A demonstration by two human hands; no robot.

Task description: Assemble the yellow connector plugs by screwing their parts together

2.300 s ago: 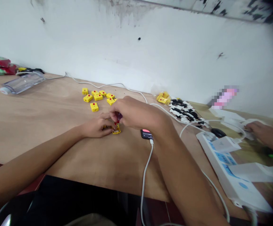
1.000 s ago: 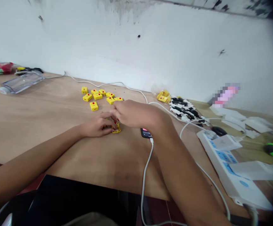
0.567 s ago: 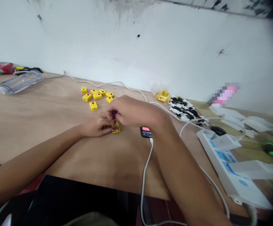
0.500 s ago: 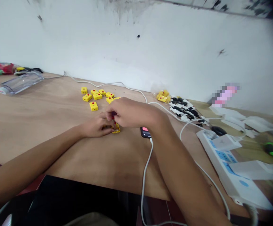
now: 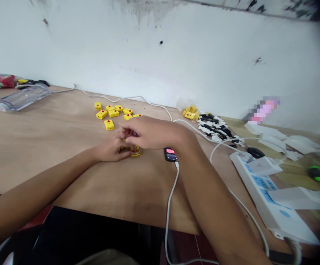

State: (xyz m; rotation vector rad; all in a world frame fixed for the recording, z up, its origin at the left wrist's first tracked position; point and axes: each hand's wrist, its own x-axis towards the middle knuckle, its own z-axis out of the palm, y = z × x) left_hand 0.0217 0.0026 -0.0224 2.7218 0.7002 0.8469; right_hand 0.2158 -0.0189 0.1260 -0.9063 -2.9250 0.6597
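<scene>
Near the middle of the table, my left hand [image 5: 114, 148] rests with its fingers curled around an open yellow plastic casing [image 5: 136, 151], pinning it to the wood. Small parts show inside the casing, too small to name. Over it, my right hand [image 5: 137, 133] is bent down at the wrist, its fingers closed on a small upright purple-red tool [image 5: 134, 134] that looks like a screwdriver. Most of that tool and its tip are hidden by the fingers. Just beyond the hands lie several yellow boxes with red buttons [image 5: 109, 125].
A phone [image 5: 171, 154] on a white cable lies right of my hands, partly behind my forearm. Farther right are bagged yellow boxes [image 5: 189, 112], black-and-white parts [image 5: 216, 129] and a power strip [image 5: 270, 206]. A clear bottle [image 5: 24, 97] lies at far left.
The fingers of my right hand have turned and curled around the tool, covering more of it. My left hand and the yellow casing stay in place.
</scene>
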